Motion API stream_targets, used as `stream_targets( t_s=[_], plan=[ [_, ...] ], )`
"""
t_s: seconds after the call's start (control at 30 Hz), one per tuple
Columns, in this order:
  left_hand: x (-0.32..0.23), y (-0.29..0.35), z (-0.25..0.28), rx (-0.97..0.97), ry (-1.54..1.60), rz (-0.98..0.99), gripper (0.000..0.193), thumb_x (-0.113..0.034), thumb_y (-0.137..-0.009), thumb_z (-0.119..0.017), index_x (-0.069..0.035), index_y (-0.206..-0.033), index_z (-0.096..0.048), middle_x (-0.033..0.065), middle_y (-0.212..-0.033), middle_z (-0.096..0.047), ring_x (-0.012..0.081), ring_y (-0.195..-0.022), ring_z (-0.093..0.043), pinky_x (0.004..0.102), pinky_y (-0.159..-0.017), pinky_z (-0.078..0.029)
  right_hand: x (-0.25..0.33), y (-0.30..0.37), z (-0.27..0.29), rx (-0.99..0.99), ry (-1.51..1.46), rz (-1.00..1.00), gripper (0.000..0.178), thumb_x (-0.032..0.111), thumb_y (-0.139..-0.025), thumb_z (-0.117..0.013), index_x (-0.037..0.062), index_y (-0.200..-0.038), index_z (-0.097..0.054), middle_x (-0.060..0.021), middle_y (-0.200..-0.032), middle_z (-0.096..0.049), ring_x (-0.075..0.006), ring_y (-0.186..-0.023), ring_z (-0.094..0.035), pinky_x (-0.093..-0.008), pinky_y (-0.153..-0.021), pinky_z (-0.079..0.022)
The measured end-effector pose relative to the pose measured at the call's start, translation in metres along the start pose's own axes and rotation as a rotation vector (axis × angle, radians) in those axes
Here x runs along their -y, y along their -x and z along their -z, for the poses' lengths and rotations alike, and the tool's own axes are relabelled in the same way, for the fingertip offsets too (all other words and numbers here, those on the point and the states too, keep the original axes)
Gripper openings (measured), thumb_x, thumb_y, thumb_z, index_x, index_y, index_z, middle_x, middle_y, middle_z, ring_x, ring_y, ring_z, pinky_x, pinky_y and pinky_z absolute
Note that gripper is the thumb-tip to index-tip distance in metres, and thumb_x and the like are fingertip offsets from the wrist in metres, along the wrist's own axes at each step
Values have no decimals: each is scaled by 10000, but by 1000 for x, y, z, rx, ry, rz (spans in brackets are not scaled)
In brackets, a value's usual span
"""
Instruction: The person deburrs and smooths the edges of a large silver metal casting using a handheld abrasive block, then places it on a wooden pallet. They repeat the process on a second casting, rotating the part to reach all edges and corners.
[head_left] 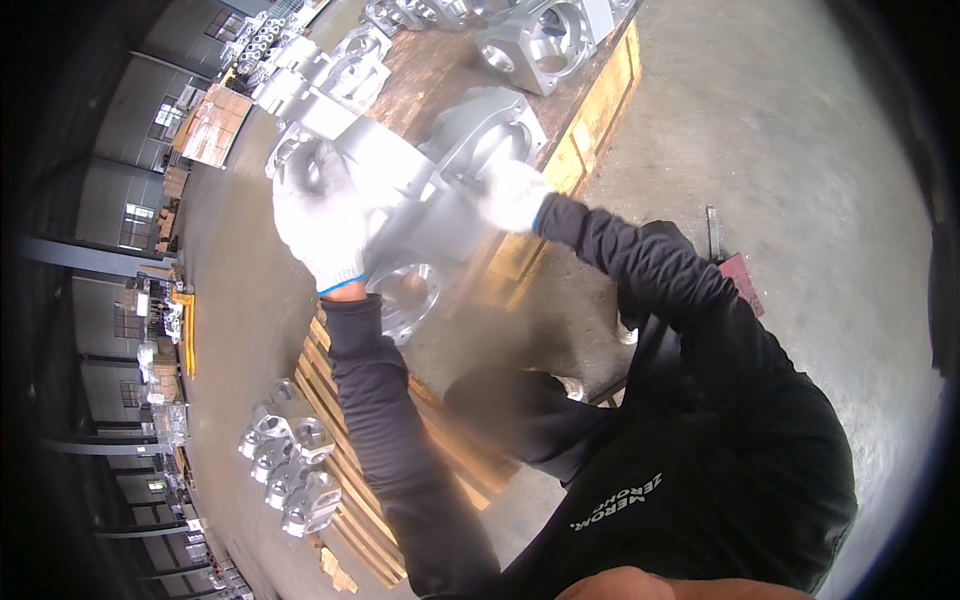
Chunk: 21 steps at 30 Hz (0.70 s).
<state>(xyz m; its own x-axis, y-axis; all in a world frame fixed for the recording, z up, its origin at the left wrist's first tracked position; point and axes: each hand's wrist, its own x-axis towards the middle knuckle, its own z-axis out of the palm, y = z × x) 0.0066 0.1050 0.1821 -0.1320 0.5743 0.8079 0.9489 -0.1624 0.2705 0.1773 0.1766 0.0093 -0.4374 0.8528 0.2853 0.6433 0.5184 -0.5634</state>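
A large silver metal housing [425,225] with a round opening at its lower end is between my two hands, partly smeared by motion and glare. My left hand [322,215], in a white glove with a dark smudge, is closed around its left side. On the other side my right hand [515,195], also white-gloved, grips its right edge; the fingertips are blurred. Right behind the right hand, another silver housing [480,125] with a wide round bore sits on the wooden-sided bench [590,125]. I cannot tell whether the two housings touch.
More silver housings [540,45] stand on the bench's far part, others [345,75] at its left. Below on the left, a slatted wooden pallet [350,500] carries several metal parts [290,460]. Wrapped boxes [213,125] and a yellow frame [188,330] stand farther left on the concrete floor [770,130].
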Motion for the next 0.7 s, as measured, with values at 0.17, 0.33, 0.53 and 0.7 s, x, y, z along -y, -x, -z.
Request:
stream_targets(
  t_s=[0.17,0.33,0.53,0.7],
  plan=[
    [4,-1,4,11,97,-15,183,-131,-962,-653,-34,-1101,-721,141,-1164,-718,298,-1056,-702,364,-939,-523,-36,-22,86,101,-94,-111,398,329,-912,-552,6,-1021,-758,-246,-988,-736,-358,-986,-721,-417,-926,-553],
    [5,0,7,73,23,28,275,-201,-1005,-632,-1,-1173,-718,152,-1142,-731,261,-1045,-696,357,-941,-512,-79,-5,89,18,-331,-117,443,400,-983,-655,-8,-1137,-736,-115,-719,-695,-169,-598,-679,-321,-564,-540],
    [2,1,4,49,30,26,244,-172,-987,-651,-23,-1161,-737,146,-1087,-722,275,-1012,-695,375,-910,-520,-102,20,4,-316,-390,-243,484,406,-995,-632,-29,-1195,-701,-248,-995,-738,-343,-954,-736,-392,-841,-553],
    [2,2,-1,3,-7,27,253,-189,-977,-658,-25,-1152,-740,145,-1062,-716,284,-999,-694,377,-906,-520,-90,40,-51,-291,-405,-454,439,437,-977,-560,46,-1091,-724,-256,-981,-723,-427,-974,-694,-475,-880,-544]
  ],
)
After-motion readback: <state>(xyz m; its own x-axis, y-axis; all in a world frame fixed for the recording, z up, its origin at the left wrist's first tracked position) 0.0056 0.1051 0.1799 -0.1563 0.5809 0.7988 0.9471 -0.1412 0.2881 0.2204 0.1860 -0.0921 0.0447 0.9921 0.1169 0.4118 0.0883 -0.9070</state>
